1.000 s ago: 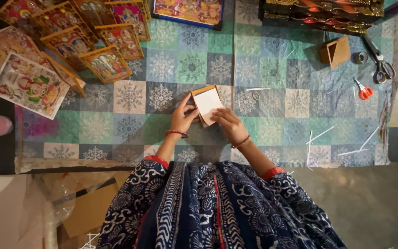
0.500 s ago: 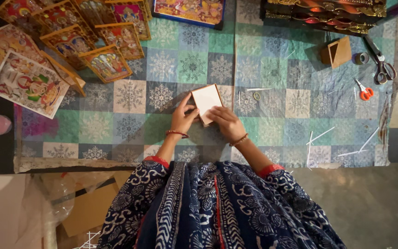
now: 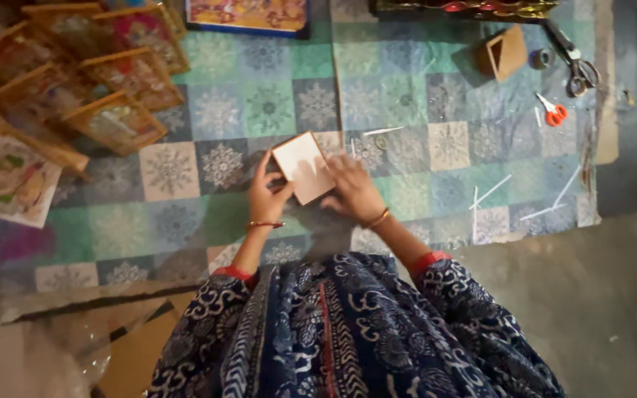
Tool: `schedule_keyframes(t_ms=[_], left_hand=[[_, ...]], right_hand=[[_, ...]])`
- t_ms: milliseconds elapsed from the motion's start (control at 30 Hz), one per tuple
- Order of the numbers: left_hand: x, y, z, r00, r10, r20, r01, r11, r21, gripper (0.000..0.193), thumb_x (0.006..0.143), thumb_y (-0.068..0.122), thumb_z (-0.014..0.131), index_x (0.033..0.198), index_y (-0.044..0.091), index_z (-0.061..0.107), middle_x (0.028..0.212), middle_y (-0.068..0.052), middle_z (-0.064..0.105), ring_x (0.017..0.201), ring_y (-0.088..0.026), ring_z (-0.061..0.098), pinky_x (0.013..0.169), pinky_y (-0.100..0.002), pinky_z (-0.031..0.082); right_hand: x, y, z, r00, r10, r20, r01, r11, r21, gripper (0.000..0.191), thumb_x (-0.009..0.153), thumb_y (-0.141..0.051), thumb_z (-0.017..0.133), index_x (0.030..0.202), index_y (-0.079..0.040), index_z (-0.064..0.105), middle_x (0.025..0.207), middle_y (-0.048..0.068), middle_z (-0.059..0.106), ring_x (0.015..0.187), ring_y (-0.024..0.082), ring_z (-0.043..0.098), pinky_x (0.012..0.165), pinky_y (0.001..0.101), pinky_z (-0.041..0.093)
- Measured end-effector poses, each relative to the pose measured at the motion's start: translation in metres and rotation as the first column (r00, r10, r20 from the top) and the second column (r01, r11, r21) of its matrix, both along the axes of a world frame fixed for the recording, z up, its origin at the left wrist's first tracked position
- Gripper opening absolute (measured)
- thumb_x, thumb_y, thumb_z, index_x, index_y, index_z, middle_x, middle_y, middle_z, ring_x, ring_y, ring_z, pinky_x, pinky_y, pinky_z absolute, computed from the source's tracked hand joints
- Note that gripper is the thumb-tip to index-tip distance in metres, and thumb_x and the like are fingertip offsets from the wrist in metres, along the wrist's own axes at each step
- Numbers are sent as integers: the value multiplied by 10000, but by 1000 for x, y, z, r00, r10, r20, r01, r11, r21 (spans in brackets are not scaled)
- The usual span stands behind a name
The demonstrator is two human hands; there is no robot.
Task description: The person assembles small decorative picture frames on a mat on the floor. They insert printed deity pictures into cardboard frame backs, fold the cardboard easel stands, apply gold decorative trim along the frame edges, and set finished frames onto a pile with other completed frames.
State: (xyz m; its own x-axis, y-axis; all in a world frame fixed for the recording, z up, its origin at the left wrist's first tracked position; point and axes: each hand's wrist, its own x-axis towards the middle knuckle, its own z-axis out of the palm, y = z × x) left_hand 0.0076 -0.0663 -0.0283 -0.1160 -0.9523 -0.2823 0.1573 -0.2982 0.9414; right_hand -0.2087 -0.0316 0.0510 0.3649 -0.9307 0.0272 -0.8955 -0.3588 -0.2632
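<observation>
I hold a small rectangular frame [image 3: 302, 165] with a pale cardboard back turned up, just above the patterned mat [image 3: 215, 221] in front of me. My left hand [image 3: 266, 197] grips its lower left corner, fingers curled along the left edge. My right hand [image 3: 352, 190] rests on its right side, fingers spread over the back panel. Both wrists carry thin bangles. My dark blue printed clothing fills the lower part of the head view.
Several framed colourful pictures [image 3: 116, 121] lie stacked at the upper left, with a loose print [image 3: 5, 177] beside them. A small cardboard frame [image 3: 505, 51], large scissors [image 3: 573, 63], orange-handled scissors [image 3: 552, 113] and white strips [image 3: 489, 195] lie to the right. Cardboard [image 3: 138, 354] lies at the lower left.
The frame has been turned flat so its pale back faces up, and my right hand has slid onto its right side. The view has shifted slightly.
</observation>
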Motion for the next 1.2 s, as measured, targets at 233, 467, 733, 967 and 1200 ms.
schedule_keyframes(t_ms=[233,467,733,967,1200], left_hand=[[2,1,-14,997,-8,74,16,994,-106,915,787,-39,815,1585,149,409,1122,-88,658,904,-124,684,728,-263,615],[2,4,-14,997,-16,78,13,999,44,915,783,0,815,1585,167,410,1026,-78,683,817,-105,698,686,-239,599],[2,5,-14,996,5,95,-5,1000,-1,902,797,5,819,1579,172,404,1003,-67,701,830,-103,714,676,-241,608],[1,7,-24,999,5,53,-4,1000,-26,899,814,-3,825,1591,171,406,999,-71,717,856,-115,720,733,-261,622],[2,4,-21,1000,7,28,-7,1000,5,913,796,-9,832,1578,190,405,1048,-82,690,849,-135,737,708,-277,631]], right_hand=[[-147,-70,33,701,-616,360,709,653,-265,660,969,-143,749,1553,-52,455,1575,201,461,1475,420,408,1251,505,327],[-227,-121,63,591,-783,-195,788,612,-70,589,856,-208,742,1410,-356,610,1684,178,143,1495,501,63,1129,714,104],[-228,-142,60,664,-748,-24,738,660,-138,419,898,-144,712,1312,-184,659,1427,78,588,1367,356,450,1111,620,311],[-139,-46,25,-64,-353,933,623,717,314,204,1006,0,708,1064,-126,559,1052,-12,606,1027,128,606,862,318,554],[-54,52,-38,-373,-588,718,378,610,696,285,965,-32,732,1134,-127,523,1145,73,630,1038,224,627,812,347,561]])
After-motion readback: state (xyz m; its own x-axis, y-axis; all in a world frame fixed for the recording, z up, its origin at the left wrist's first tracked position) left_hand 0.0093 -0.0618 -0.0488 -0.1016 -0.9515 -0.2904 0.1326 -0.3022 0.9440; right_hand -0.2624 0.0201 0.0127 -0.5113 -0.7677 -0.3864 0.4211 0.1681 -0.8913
